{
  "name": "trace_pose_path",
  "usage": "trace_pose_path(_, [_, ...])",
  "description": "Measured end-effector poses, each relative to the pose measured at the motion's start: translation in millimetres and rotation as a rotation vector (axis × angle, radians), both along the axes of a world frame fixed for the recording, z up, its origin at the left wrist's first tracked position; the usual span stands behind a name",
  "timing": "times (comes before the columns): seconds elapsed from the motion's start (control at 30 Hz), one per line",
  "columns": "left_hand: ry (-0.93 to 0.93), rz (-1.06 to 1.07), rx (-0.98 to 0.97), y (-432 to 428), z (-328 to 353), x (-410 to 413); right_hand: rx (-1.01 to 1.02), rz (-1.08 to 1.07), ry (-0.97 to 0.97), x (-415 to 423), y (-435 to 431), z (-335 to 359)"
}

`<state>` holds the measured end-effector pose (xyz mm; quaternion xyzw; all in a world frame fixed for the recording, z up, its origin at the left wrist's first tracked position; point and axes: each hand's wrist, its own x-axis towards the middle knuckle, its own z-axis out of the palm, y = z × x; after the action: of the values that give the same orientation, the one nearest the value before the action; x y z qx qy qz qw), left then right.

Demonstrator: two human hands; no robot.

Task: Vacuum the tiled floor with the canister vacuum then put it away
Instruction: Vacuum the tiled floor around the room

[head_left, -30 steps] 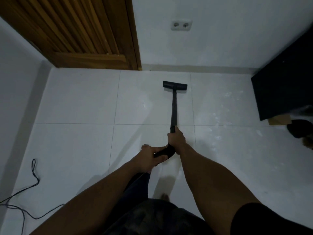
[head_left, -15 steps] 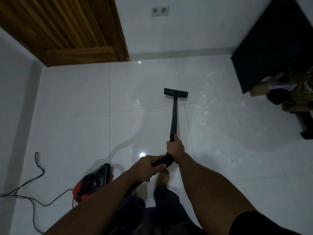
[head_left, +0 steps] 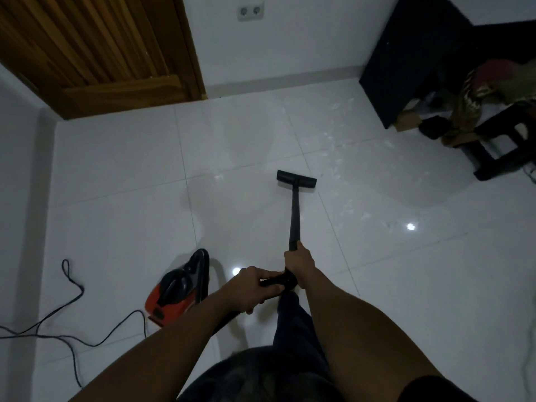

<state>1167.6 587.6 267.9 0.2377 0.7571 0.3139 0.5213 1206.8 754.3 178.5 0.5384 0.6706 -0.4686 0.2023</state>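
A black vacuum wand (head_left: 294, 216) runs from my hands forward to a flat black floor head (head_left: 296, 179) lying on the white tiled floor (head_left: 121, 204). My right hand (head_left: 298, 264) grips the wand's lower end. Just behind it, my left hand (head_left: 255, 288) grips the black hose handle. The red and black canister (head_left: 178, 290) sits on the tiles to my left, its hose partly hidden under my left forearm. Pale dusty smears (head_left: 339, 166) mark the tiles right of the floor head.
A black power cord (head_left: 72, 317) loops over the floor at lower left. A wooden door (head_left: 95, 50) fills the far left corner, with a wall socket (head_left: 251, 12) beside it. At far right stand a black cabinet (head_left: 406, 62), a black stool (head_left: 504, 140) and bundled cloth (head_left: 475, 94).
The view has pulled back from the door and wall and swung right. The floor head now lies farther from the wall, and the canister and stool have come into view.
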Motion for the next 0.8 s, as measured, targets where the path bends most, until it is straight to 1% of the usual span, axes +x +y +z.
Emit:
trace_pose_path(0.1, [-0.023, -0.062, 0.002, -49, 6, 29, 0.006, 0.055, -0.087, 44, -41, -42])
trace_pose_path(0.17, [-0.059, -0.084, 0.004, -78, 16, 49, -0.023, 0.029, -0.114, 72, -70, -59])
trace_pose_path(0.27, [-0.098, -0.102, 0.003, -104, 28, 70, -0.043, 0.000, -0.134, 101, -103, -42])
trace_pose_path(0.37, [-0.116, -0.138, -0.002, -120, 31, 84, -0.091, -0.058, -0.109, 121, -127, 7])
trace_pose_path(0.47, [-0.131, -0.147, 0.004, -130, 32, 100, -0.142, -0.104, -0.102, 139, -142, 35])
trace_pose_path(0.7, [-0.123, -0.153, 0.025, -138, 41, 125, -0.117, -0.031, -0.139, 160, -150, 46])
trace_pose_path(0.8, [-0.123, -0.142, 0.009, -137, 41, 129, -0.144, -0.072, -0.119, 163, -149, 42])
